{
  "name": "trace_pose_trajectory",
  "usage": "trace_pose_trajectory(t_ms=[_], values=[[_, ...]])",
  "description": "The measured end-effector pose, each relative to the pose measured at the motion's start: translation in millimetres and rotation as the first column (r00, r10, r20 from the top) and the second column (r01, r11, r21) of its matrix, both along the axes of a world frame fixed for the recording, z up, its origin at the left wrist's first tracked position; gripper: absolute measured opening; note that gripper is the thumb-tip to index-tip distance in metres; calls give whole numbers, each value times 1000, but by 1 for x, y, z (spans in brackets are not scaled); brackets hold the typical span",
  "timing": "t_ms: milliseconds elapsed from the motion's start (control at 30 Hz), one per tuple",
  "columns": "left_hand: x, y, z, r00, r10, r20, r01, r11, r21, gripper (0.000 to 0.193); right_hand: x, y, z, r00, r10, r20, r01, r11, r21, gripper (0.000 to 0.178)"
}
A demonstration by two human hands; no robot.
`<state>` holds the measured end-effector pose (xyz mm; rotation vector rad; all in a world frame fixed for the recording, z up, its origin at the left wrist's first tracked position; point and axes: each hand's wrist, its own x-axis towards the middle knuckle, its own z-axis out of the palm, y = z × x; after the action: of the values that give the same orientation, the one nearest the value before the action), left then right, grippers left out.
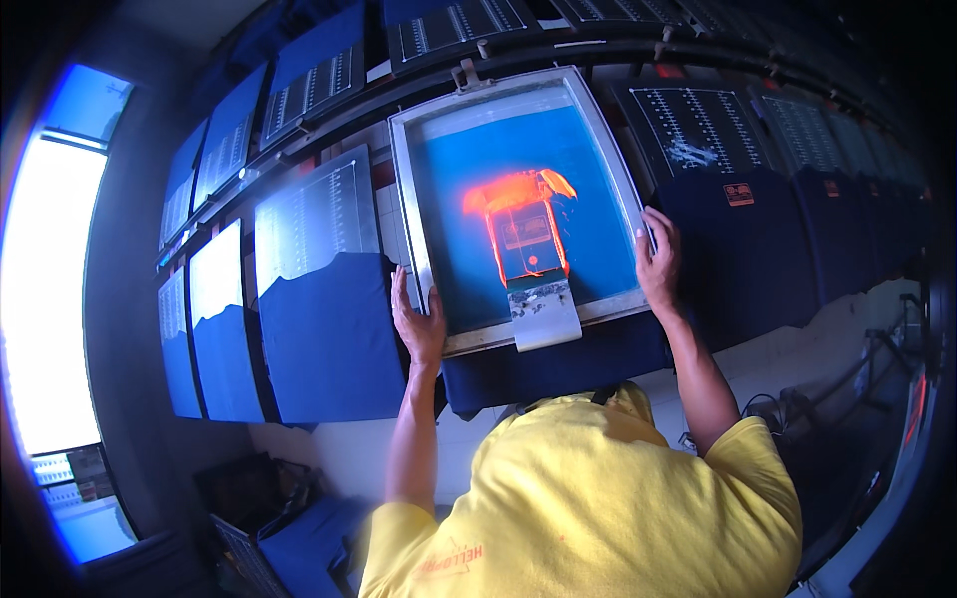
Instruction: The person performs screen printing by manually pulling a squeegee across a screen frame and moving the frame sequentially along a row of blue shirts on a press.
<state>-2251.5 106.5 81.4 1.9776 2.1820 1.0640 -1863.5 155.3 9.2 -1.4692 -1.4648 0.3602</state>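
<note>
A screen printing frame (608,130) with blue mesh lies before me over a dark blue cloth. Both hands hold its side rails near the lower corners. My left hand (420,324) has its thumb at the left rail and its fingers along the outer side. Over the right rail, the fingers of my right hand (659,261) are bent. Bright orange ink (513,192) lies smeared across the middle of the mesh, above an orange-outlined rectangle. A flat pale grey piece (546,321) with dark smears rests across the lower rail; its kind I cannot make out.
Dark blue garments on boards stand in rows: one garment (324,329) at left, another (738,239) with a small orange print at right. A long rail (329,118) runs behind. Dark equipment (857,369) stands at lower right, and a bright window (60,279) at far left.
</note>
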Motion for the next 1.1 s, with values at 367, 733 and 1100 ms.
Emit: trace_pose_trajectory(t_ms=[367,733,1100], values=[[65,-114,-1,643,-33,765,313,923,-224,16,-62,-74,60,523,677,519,-666,704,-247,68],[91,-84,-46,161,451,878,693,581,-426,45,-82,-27,76,706,552,444,-566,816,-116,43],[105,-94,-48,354,265,897,563,705,-430,39,-92,98,87,751,500,430,-476,863,-173,35]])
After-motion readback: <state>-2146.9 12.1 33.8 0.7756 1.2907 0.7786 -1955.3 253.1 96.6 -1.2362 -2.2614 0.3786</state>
